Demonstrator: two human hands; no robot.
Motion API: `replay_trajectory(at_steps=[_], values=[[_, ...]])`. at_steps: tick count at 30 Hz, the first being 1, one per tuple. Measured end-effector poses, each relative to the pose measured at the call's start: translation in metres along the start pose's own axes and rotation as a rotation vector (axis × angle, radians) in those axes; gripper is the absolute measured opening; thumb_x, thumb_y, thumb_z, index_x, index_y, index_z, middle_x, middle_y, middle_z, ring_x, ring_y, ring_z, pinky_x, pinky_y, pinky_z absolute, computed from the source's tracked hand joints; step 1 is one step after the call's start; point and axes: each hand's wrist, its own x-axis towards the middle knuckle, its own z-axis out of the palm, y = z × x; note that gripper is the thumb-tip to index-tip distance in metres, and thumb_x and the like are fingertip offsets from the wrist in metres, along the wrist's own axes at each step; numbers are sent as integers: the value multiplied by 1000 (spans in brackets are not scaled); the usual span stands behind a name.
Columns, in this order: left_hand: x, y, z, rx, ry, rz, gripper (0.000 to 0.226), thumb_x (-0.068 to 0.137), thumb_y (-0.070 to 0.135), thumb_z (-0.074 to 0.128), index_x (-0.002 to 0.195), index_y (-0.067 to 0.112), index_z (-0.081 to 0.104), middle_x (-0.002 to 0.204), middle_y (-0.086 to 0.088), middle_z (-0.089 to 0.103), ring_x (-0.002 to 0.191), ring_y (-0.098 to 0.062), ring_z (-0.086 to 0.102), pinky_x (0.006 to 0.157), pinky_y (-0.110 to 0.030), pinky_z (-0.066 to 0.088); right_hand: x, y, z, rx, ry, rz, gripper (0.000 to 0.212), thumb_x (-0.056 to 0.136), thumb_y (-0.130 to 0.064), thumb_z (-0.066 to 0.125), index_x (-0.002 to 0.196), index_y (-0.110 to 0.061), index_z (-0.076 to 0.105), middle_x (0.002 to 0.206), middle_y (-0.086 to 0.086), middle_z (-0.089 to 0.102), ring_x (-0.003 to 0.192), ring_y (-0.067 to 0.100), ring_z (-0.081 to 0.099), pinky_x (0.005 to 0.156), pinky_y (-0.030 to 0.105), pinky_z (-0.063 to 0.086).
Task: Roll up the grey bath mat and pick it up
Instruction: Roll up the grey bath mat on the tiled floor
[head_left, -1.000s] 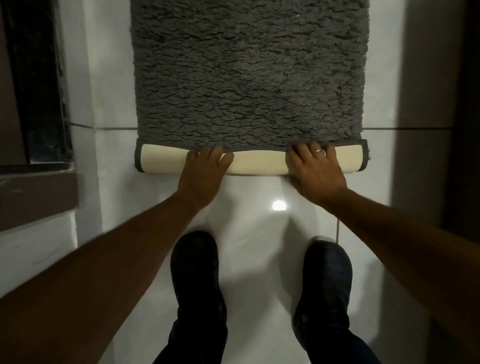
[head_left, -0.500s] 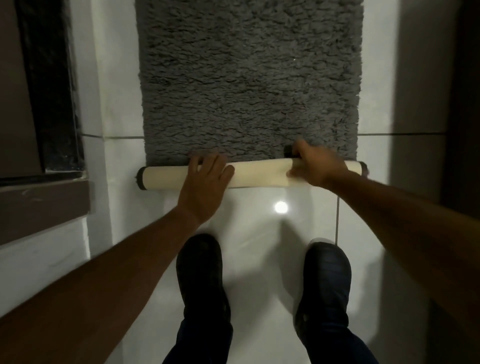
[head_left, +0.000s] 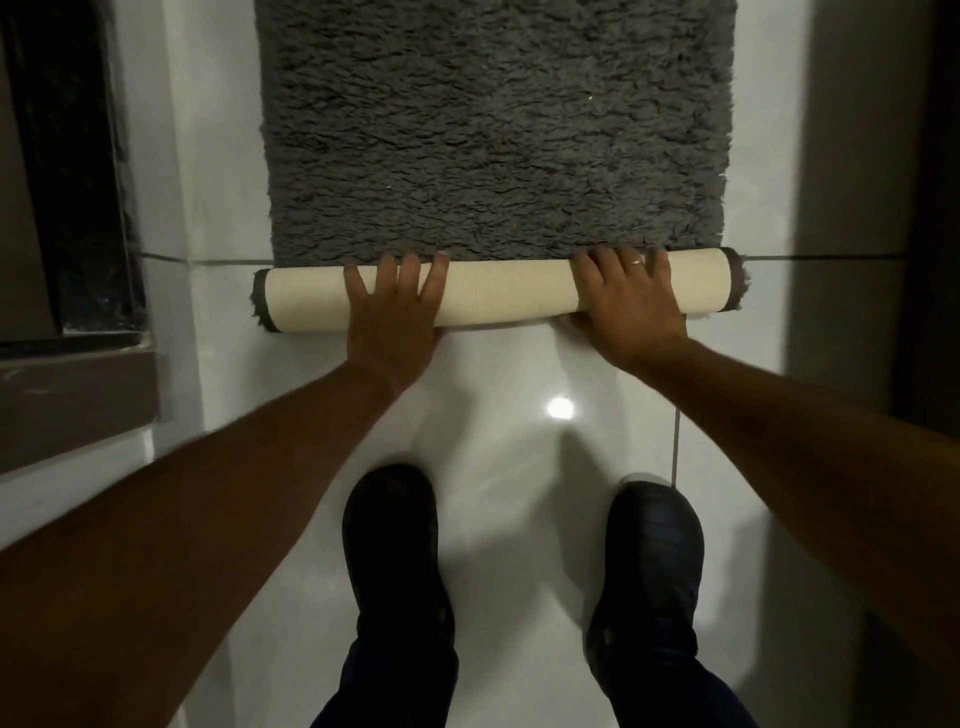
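Observation:
The grey bath mat lies shaggy side up on the white tiled floor, stretching away from me. Its near end is wound into a cream-backed roll lying across the view. My left hand presses flat on the roll's left half, fingers spread over its top. On the right half rests my right hand, fingers curled over the roll and a ring on one finger. The hands hide parts of the roll.
My two black shoes stand on the glossy tiles just behind the roll. A dark door frame and threshold run along the left. A shadowed wall lines the right side.
The roll has grown thicker and moved away from me along the mat. Both hands travelled forward with it, and the right hand has shifted from gripping its far side to lying over its top.

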Motion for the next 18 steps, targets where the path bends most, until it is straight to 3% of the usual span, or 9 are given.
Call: replay_trajectory(at_steps=[2,4,7,9,12,15,18], values=[[6,-6,-6,2,26,36,67,87,38,67,144,15,41,133,-19,56,118,-38,50,98,-62,38,1,7,-4,47,18,-39,53,92,-45,59,132,-10,53,131,16,60,121,38,52,108,59,31],[7,-12,-13,-36,-16,93,56,85,37,69,134,16,51,122,-16,62,111,-37,55,95,-57,40,-5,14,-6,105,-32,-72,48,91,-47,60,126,-13,58,125,15,64,116,36,56,104,54,36],[-5,-15,-14,-128,-235,178,58,92,45,60,141,17,45,140,-13,53,127,-33,47,108,-50,32,-22,11,-12,212,-186,-84,52,90,-52,62,129,-18,55,127,11,64,116,32,58,106,52,37],[-13,-14,-11,-163,-394,220,64,95,48,54,148,17,36,150,-11,43,136,-29,39,114,-49,27,-40,2,-7,235,-228,-68,60,90,-53,60,140,-22,44,136,9,59,123,31,54,110,55,34],[-11,-13,-19,-227,-565,187,71,96,49,53,154,20,24,157,-12,35,141,-30,34,117,-50,25,-76,-16,8,82,-124,-56,81,91,-61,51,155,-18,26,154,15,39,141,37,35,115,65,20],[5,-14,-33,-332,-676,185,69,94,41,63,151,16,33,152,-15,43,134,-31,43,109,-37,35,-87,-27,17,6,-82,-32,107,80,-74,53,158,-10,15,161,21,24,148,43,20,115,69,9],[20,-21,-39,-419,-710,110,67,88,39,72,144,17,43,144,-14,52,128,-31,50,105,-37,39,-61,-25,15,-87,-112,-7,115,75,-75,61,156,-8,15,155,22,32,142,44,30,113,72,16]])
